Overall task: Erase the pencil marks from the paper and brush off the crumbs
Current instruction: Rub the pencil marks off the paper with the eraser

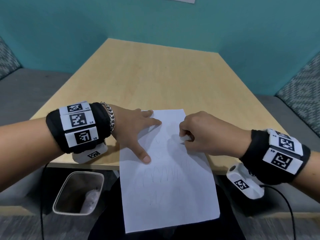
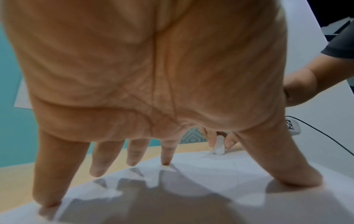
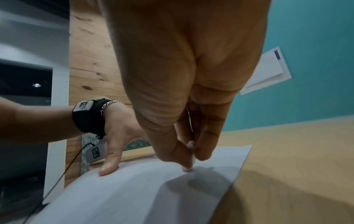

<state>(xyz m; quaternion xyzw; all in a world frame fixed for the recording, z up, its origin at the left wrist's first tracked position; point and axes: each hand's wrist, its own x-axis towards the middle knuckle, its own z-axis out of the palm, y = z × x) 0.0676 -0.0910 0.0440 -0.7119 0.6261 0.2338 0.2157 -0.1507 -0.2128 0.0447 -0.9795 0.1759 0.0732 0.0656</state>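
Observation:
A white sheet of paper lies on the wooden table, its near half hanging over the front edge. Faint pencil zigzags run across its middle. My left hand lies spread on the sheet's upper left part, fingers straight, thumb and fingertips pressing it flat. My right hand pinches a small white eraser between thumb and fingers, its tip touching the paper near the upper middle. The eraser stands upright in the left wrist view, and the eraser shows between the fingertips in the right wrist view.
A small bin with a clear liner stands on the floor below the table's front left edge. Grey benches with patterned cushions flank the table. A teal wall stands behind. Black cables hang from both wrists.

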